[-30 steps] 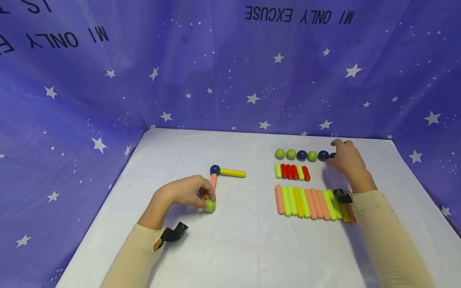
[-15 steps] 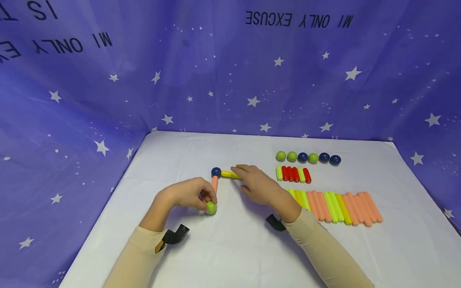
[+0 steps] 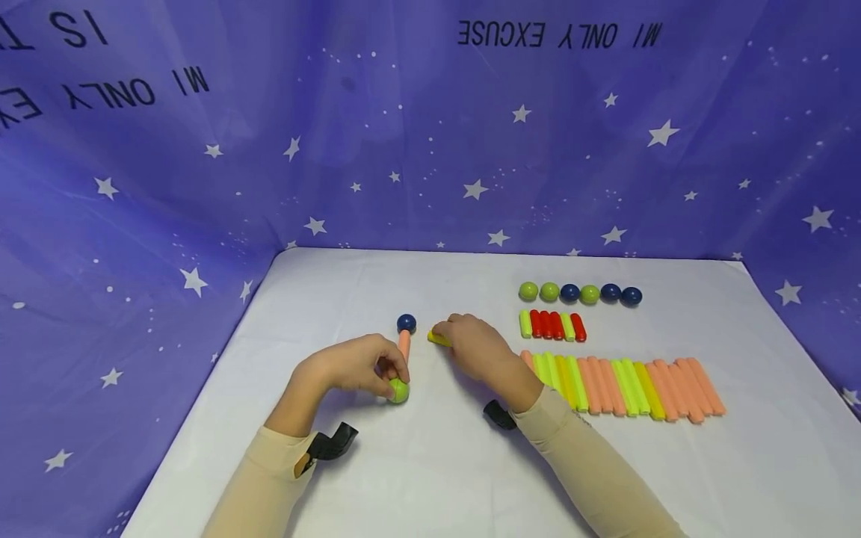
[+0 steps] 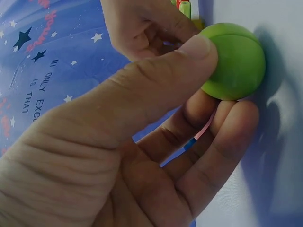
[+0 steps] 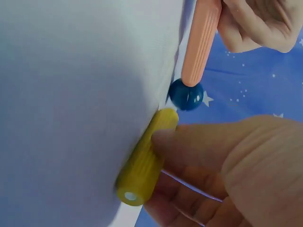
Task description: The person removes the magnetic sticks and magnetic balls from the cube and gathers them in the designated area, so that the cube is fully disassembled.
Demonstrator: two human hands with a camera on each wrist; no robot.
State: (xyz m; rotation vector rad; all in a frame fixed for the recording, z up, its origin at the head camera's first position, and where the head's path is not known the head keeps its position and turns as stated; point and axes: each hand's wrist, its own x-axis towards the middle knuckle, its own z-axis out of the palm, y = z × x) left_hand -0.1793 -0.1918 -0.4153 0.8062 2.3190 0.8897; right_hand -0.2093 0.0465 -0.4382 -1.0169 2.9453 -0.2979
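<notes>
My left hand (image 3: 359, 365) grips a green ball (image 3: 400, 391) on the white table, thumb against it in the left wrist view. From near that ball a salmon stick (image 3: 404, 345) runs away from me to a blue ball (image 3: 406, 323). To the right, a yellow stick (image 5: 147, 161) is pinched by my right hand (image 3: 480, 350), thumb on its near side in the right wrist view. In the head view this stick stands apart from the blue ball, its right part covered by the fingers. A small white spot marks its near end.
At the right lie a row of green and blue balls (image 3: 569, 292), a row of short red and lime sticks (image 3: 546, 324), and a long row of salmon, lime and yellow sticks (image 3: 608, 385). A purple starry cloth (image 3: 430, 149) rises behind the white table (image 3: 417, 478).
My right hand has come left from the ball row to the yellow stick. That stick, touching the blue ball before, is now drawn apart from it. My left hand keeps hold of the green ball.
</notes>
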